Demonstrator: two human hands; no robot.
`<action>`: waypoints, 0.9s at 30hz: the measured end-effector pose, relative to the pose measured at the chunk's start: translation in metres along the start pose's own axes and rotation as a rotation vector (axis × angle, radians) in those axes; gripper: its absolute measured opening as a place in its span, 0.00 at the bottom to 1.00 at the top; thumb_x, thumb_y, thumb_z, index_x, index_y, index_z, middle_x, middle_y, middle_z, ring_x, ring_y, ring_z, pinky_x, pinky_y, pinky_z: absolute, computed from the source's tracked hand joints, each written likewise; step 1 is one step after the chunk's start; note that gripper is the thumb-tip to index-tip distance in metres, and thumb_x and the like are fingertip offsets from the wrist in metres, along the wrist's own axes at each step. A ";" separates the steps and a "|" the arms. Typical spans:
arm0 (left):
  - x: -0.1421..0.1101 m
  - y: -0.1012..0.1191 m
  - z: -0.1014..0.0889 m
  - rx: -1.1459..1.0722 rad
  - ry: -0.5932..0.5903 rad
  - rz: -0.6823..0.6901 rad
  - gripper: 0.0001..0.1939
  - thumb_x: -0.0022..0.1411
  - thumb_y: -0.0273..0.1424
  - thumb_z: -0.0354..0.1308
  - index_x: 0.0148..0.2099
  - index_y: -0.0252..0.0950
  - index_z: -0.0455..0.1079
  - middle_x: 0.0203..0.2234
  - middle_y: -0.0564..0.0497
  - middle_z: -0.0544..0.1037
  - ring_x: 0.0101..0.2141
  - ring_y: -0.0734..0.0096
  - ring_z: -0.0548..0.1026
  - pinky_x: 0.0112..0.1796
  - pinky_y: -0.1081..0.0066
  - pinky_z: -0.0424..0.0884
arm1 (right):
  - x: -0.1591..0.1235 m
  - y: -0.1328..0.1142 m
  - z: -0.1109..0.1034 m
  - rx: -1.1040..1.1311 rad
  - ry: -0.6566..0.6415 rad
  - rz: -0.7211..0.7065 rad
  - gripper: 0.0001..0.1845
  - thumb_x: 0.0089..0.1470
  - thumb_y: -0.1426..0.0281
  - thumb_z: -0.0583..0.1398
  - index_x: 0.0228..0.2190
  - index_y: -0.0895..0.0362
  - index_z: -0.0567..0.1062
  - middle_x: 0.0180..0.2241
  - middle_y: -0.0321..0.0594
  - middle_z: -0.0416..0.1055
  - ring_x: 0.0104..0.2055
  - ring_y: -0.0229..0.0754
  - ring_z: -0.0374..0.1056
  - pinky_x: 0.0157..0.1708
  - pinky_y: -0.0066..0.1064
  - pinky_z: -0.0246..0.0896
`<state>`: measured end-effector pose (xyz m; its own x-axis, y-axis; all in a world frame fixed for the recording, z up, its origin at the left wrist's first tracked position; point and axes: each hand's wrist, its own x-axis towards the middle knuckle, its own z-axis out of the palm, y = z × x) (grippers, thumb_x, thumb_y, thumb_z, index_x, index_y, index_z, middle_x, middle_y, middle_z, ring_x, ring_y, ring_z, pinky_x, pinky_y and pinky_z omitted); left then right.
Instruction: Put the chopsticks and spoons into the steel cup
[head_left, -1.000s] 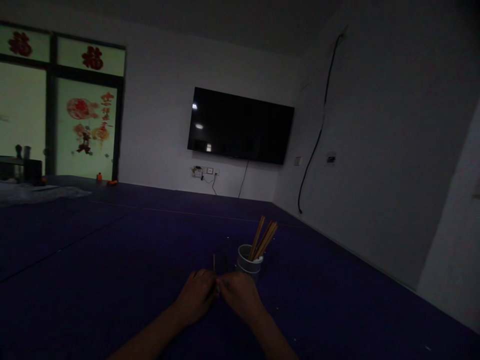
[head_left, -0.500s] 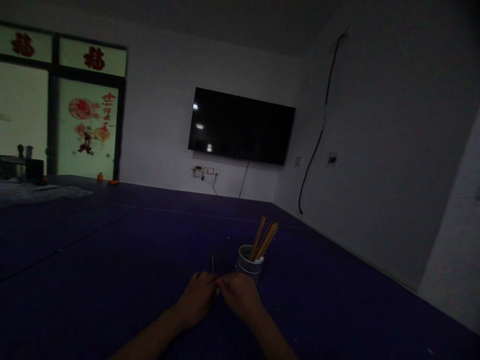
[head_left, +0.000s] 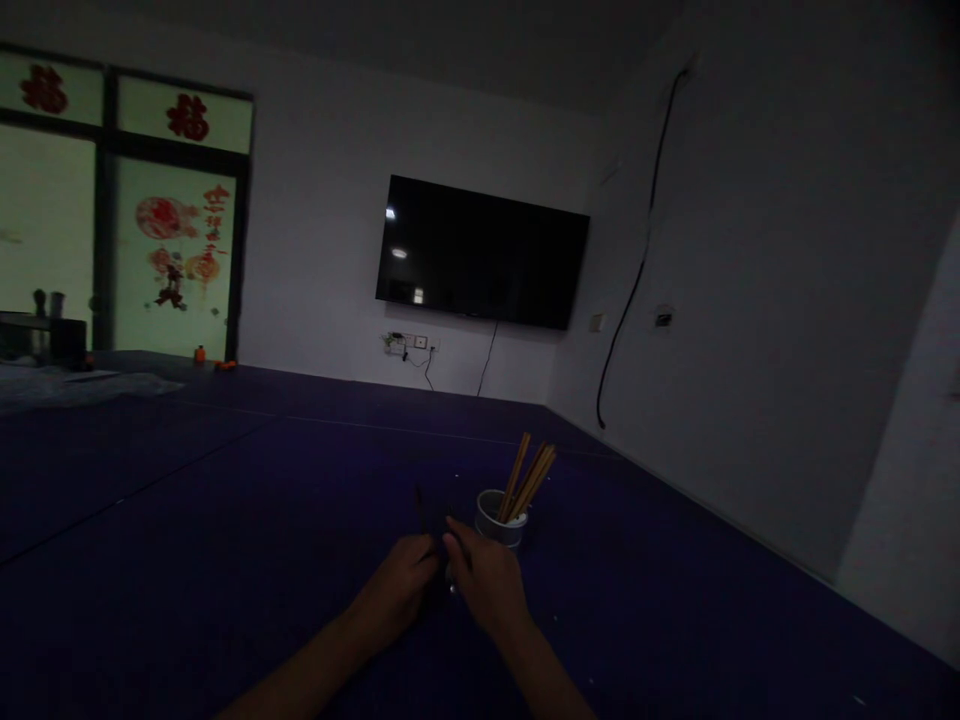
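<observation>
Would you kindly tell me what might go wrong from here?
The right hand overlaps the grey cup in view, so a sideways nudge might tip it. The wooden chopsticks rise above the rim and lean to one side, so they could spill if the cup tips. The small shiny item by that hand is hard to make out in dim light and might be fumbled.

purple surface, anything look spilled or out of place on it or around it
A few small pale specks lie scattered on the purple surface, like stray debris. A black cable dangles down the right-hand wall, which looks untidy. Just beyond the right hand, the grey cup of sticks stands upright.
</observation>
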<state>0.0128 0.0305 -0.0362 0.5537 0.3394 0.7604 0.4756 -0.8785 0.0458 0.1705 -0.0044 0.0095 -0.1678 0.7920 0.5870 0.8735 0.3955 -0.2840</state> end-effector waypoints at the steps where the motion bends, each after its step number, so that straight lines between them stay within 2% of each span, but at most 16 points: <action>1: 0.000 0.001 -0.001 0.029 0.021 0.036 0.13 0.61 0.20 0.43 0.35 0.36 0.67 0.31 0.48 0.72 0.34 0.70 0.69 0.35 0.70 0.66 | 0.000 0.000 0.000 0.004 0.015 -0.013 0.22 0.61 0.61 0.47 0.50 0.54 0.71 0.40 0.44 0.76 0.38 0.44 0.73 0.36 0.30 0.62; 5: 0.002 0.004 -0.003 0.139 0.061 0.145 0.11 0.63 0.22 0.44 0.38 0.35 0.68 0.29 0.49 0.72 0.34 0.69 0.68 0.37 0.67 0.65 | -0.002 -0.002 0.000 0.032 0.069 -0.086 0.23 0.60 0.59 0.48 0.51 0.54 0.70 0.31 0.42 0.77 0.29 0.41 0.72 0.31 0.28 0.62; 9: 0.003 0.006 -0.004 0.252 -0.041 0.235 0.07 0.62 0.24 0.50 0.40 0.36 0.69 0.36 0.49 0.74 0.38 0.69 0.68 0.44 0.64 0.63 | -0.004 -0.007 -0.001 0.142 0.061 -0.102 0.24 0.60 0.57 0.49 0.50 0.56 0.71 0.22 0.37 0.73 0.23 0.39 0.68 0.26 0.27 0.59; 12: 0.003 0.005 -0.003 0.324 -0.107 0.265 0.06 0.60 0.25 0.55 0.40 0.38 0.69 0.40 0.50 0.74 0.41 0.69 0.69 0.46 0.64 0.62 | -0.002 -0.012 -0.001 0.269 0.054 -0.083 0.22 0.60 0.58 0.49 0.45 0.56 0.74 0.25 0.39 0.75 0.25 0.38 0.69 0.28 0.27 0.60; 16: 0.005 0.006 -0.005 0.337 -0.108 0.257 0.05 0.60 0.26 0.55 0.39 0.38 0.70 0.41 0.50 0.74 0.45 0.67 0.68 0.48 0.62 0.61 | 0.000 -0.015 -0.003 0.434 0.110 -0.050 0.22 0.60 0.58 0.49 0.35 0.57 0.77 0.28 0.41 0.75 0.27 0.39 0.70 0.30 0.27 0.61; 19: 0.008 0.010 -0.013 0.345 -0.044 0.250 0.07 0.63 0.28 0.52 0.41 0.39 0.70 0.48 0.49 0.72 0.51 0.63 0.65 0.53 0.58 0.57 | 0.001 -0.011 -0.005 0.560 0.233 0.037 0.23 0.58 0.55 0.49 0.31 0.58 0.76 0.28 0.42 0.75 0.29 0.40 0.69 0.31 0.28 0.62; 22: 0.011 0.014 -0.023 0.361 0.041 0.240 0.12 0.65 0.26 0.47 0.45 0.39 0.70 0.53 0.50 0.70 0.56 0.61 0.59 0.55 0.55 0.54 | 0.002 -0.003 -0.011 0.660 0.423 0.210 0.24 0.55 0.52 0.52 0.30 0.59 0.76 0.24 0.40 0.72 0.25 0.39 0.67 0.26 0.27 0.60; 24: 0.011 0.016 -0.026 0.344 0.073 0.243 0.14 0.65 0.24 0.44 0.45 0.39 0.70 0.53 0.51 0.70 0.55 0.62 0.60 0.54 0.56 0.55 | 0.003 0.004 -0.016 0.718 0.577 0.322 0.25 0.53 0.50 0.53 0.30 0.60 0.75 0.21 0.37 0.69 0.22 0.37 0.63 0.23 0.27 0.57; 27: 0.009 0.015 -0.022 0.259 0.088 0.253 0.14 0.65 0.24 0.43 0.43 0.37 0.70 0.47 0.49 0.74 0.48 0.65 0.67 0.50 0.60 0.61 | 0.006 0.015 -0.023 0.783 0.773 0.418 0.26 0.51 0.49 0.54 0.32 0.61 0.74 0.19 0.35 0.67 0.20 0.37 0.61 0.22 0.27 0.56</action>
<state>0.0096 0.0126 -0.0146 0.6202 0.0822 0.7801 0.4946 -0.8129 -0.3075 0.1932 -0.0041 0.0266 0.6223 0.5418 0.5649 0.2306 0.5628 -0.7938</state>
